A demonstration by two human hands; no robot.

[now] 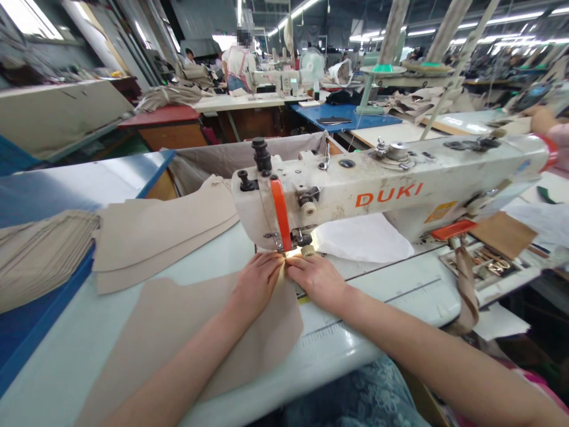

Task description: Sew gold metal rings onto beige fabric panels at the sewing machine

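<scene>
A large beige fabric panel (160, 320) lies on the sewing machine's pale table, its upper edge running to the lit needle area. My left hand (258, 277) rests on that edge left of the needle, fingers closed together and pressing the fabric. Just across from it, my right hand (317, 281) has its thumb and fingers drawn together on the fabric at the needle, the fingertips partly hidden. Both hands sit directly below the white sewing machine (377, 184) and its orange guard (281, 213). The needle itself cannot be made out.
Beige cut panels (160, 228) lie left of the machine, beside a thick fabric stack (44, 255). White cloth (364, 237) is under the machine arm. A tray of small parts (493, 261) stands right. Another person's arm (544, 121) shows at the far right; a person (237, 65) stands behind.
</scene>
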